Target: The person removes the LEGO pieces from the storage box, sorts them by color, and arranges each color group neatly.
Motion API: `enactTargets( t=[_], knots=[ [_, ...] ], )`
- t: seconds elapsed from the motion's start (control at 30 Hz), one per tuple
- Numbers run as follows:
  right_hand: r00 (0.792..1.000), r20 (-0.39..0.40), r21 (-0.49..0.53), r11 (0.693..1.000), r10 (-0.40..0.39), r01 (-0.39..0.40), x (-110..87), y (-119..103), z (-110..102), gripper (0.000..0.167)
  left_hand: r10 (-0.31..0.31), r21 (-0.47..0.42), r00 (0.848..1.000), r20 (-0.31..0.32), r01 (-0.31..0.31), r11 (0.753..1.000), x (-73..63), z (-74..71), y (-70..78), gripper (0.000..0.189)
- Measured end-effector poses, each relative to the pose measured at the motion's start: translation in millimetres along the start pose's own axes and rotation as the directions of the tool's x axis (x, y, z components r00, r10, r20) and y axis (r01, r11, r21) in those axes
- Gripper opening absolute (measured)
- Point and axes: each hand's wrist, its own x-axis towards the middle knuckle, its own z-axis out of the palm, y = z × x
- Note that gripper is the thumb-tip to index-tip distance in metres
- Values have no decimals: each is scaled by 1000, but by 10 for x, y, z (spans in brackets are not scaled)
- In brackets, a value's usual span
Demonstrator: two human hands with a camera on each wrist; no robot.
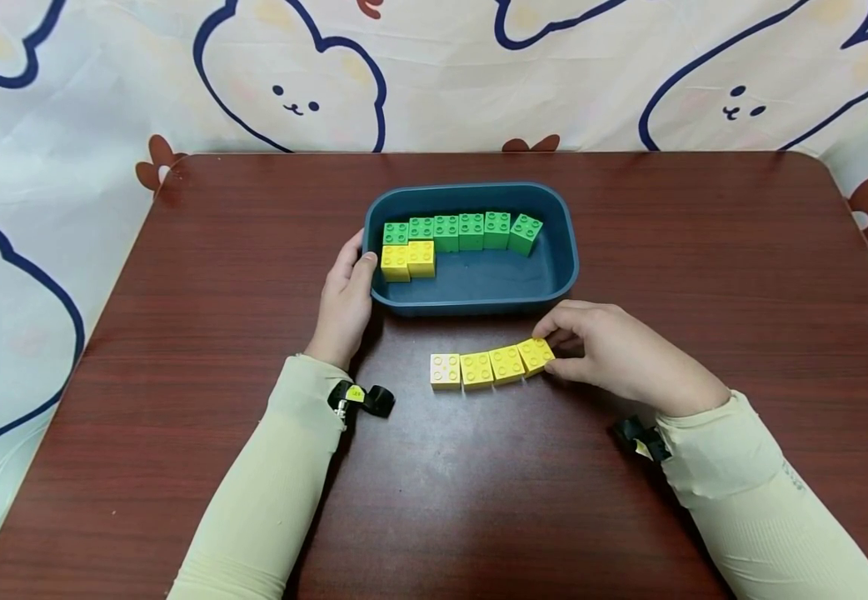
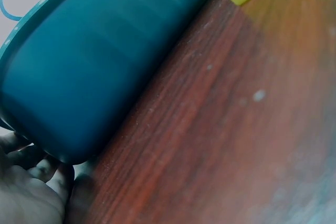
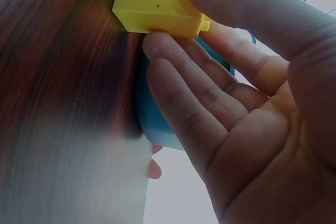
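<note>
My left hand [image 1: 342, 304] grips the left end of a dark blue plastic tray [image 1: 471, 309], its thumb at the rim and its fingers along the outer wall. In the left wrist view, part of that hand [image 2: 31, 192] shows at the tray's corner [image 2: 94, 72]. In front of the tray, my right hand [image 1: 617, 354] pinches the rightmost yellow toy brick [image 1: 536, 356] between thumb and fingers. The right wrist view shows this brick [image 3: 155, 1] close up. Three more yellow bricks [image 1: 476, 370] extend leftward from it in a slightly bent row.
Inside the tray, several green bricks [image 1: 471, 232] line the back, the rightmost one tilted. Two yellow bricks [image 1: 407, 262] sit before them at the left. The brown wooden table [image 1: 254, 250] meets a cartoon-printed cloth [image 1: 434, 100] behind. Each wrist wears a black strap [image 1: 361, 397].
</note>
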Motion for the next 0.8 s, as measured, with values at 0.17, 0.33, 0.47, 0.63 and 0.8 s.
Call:
enactTargets(
  t=[0.17,0.33,0.47,0.63,0.8],
  knots=[
    [1000,2,-1,1000,6,-6,2,-5,-4,32,4,-2,1000,0,-4,1000,-5,-4,4,46],
    [1000,6,-4,1000,11,-11,5,-11,-9,32,11,-8,1000,-1,-11,1000,-9,-8,4,46],
    [1000,10,2,1000,17,-17,-2,-20,-16,35,11,-9,1000,0,-11,1000,-9,-10,5,46],
    [1000,14,28,999,24,-24,-22,-44,-35,37,3,-4,1000,2,-3,1000,-9,-7,10,46],
    [1000,1,49,998,25,-25,-60,-71,-61,35,3,-8,1000,-1,-3,1000,-6,15,-13,46]
  ],
)
